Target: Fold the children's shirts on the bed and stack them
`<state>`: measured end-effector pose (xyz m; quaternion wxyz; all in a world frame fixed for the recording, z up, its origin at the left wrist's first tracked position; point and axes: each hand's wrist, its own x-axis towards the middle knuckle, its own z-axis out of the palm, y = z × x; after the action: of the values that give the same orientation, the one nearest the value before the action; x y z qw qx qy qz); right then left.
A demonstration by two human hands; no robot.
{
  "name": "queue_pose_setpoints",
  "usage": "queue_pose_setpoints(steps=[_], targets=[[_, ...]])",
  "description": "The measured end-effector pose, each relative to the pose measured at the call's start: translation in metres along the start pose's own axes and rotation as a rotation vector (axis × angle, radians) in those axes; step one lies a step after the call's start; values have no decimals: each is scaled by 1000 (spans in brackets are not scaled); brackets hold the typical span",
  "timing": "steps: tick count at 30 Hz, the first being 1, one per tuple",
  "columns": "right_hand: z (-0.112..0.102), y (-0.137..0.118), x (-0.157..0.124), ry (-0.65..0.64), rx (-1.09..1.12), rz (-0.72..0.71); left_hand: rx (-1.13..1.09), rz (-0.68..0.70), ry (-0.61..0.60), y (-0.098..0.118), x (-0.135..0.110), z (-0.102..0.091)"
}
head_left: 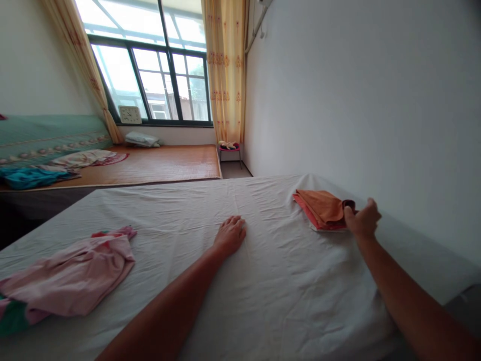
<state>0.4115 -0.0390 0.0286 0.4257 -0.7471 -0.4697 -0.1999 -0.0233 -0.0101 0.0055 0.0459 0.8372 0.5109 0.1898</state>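
Observation:
My right hand [363,218] pinches the near corner of a folded orange cloth [322,207] that lies on top of a folded pink-red cloth near the right edge of a bed with a white sheet [263,281]. My left hand [231,234] rests palm down on the sheet near the middle of the bed, fingers flat and holding nothing. A crumpled pink garment [75,276] with some green and red lies on the sheet at the left, well apart from both hands.
A white wall runs along the bed's right side. Beyond the bed a second bed has a woven mat [158,163] with teal and pale cloths [33,176]. A window with yellow curtains, a clock [130,115] and a small pink stool [229,148] stand at the back.

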Motion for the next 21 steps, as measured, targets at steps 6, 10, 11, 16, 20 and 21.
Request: queue_pose_setpoints(steps=[6,10,11,16,20,21], targets=[[18,-41,-8,-501,-190,-418,75,113,-75,4,-11,-13],[41,-84,-23,-560,-76,-632,102,222,-242,-5,-26,-46],[45,-97,-29,-574,-3,-691,121,233,-289,-11,-33,-59],[51,-158,-70,-783,287,-874,351,-9,-347,-59,-94,-135],[52,-187,-98,-944,376,-897,569,-445,-142,-116,-156,-187],[52,-192,-102,-980,396,-891,545,-527,-93,-130,-168,-195]])
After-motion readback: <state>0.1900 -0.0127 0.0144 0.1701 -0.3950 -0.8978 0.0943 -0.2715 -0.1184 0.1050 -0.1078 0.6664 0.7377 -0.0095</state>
